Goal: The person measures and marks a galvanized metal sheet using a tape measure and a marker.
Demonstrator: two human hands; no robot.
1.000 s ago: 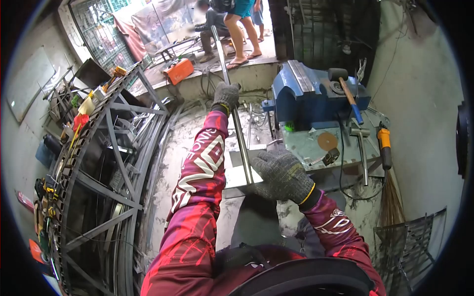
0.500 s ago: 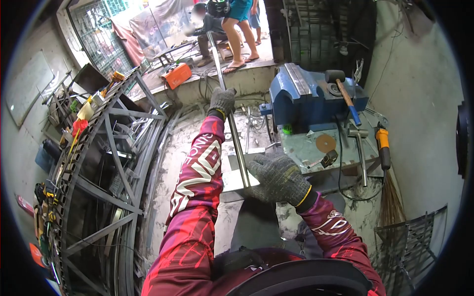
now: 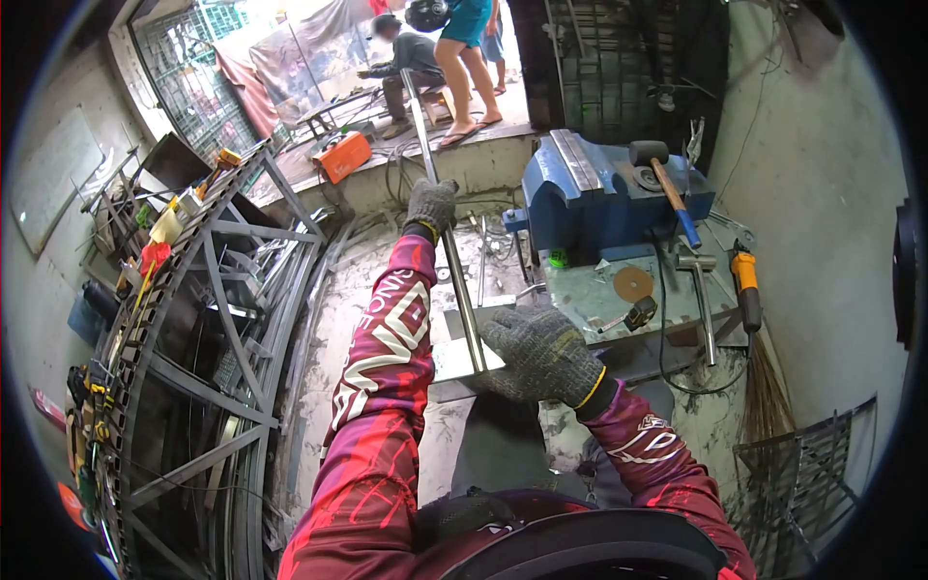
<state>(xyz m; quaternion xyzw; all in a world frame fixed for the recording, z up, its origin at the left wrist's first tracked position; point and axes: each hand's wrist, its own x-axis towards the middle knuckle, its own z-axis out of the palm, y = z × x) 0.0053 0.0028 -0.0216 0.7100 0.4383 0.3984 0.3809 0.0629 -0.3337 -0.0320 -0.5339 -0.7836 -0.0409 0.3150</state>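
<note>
My left hand [image 3: 431, 207], in a dark grey knit glove, is closed around a long, shiny metal tube [image 3: 456, 280]. The tube slants from the doorway down toward my lap. Close to its lower end, my gloved right hand [image 3: 543, 356] is curled, with the thumb beside the tube and the fingertips mostly hidden. A pale flat piece [image 3: 454, 360] lies under that end, and my right hand touches its edge. Just beyond is a second flat piece [image 3: 498, 303].
On the right, a blue vise [image 3: 570, 217] carries a mallet [image 3: 667, 193]. Near it are a cutting disc [image 3: 633, 283], tape measure [image 3: 640, 311], T-shaped metal tool [image 3: 703, 300] and orange-black grinder [image 3: 746, 290]. A steel rack [image 3: 217, 290] stands left. People [image 3: 464, 77] are at the doorway by an orange machine [image 3: 343, 157].
The tube and both hands shift only slightly, the tube's far end dipping a little. The view tilts slightly. By the doorway, the seated person's posture has changed.
</note>
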